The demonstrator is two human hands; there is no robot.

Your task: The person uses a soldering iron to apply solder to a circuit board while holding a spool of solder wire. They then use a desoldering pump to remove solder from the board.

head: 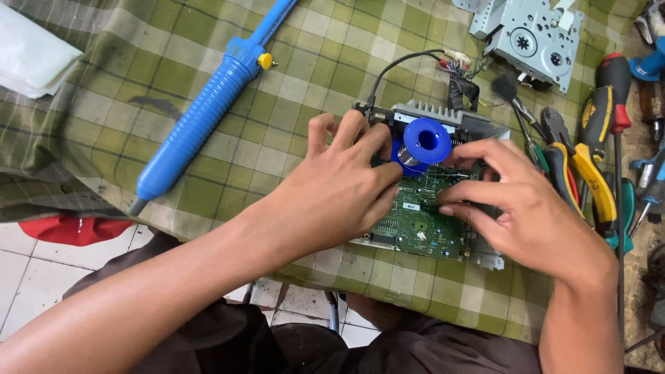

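The left hand (332, 197) fingers (360, 135) curl closed around the blue plastic solder spool (422, 142); the right hand (530, 215) fingers (460, 208) pinch, contents not discernible. Both rest on the green printed circuit board (415, 225) lying on the checked-cloth table (208, 41). Pressure may flex the board; the spool may roll. Hands hide much of the board.

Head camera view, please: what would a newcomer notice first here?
Probably the two hands meeting at the centre: the left hand and right hand on a green circuit board, with a blue solder spool standing on it. Next, the long blue desoldering pump lying diagonally on the checked cloth, upper left.
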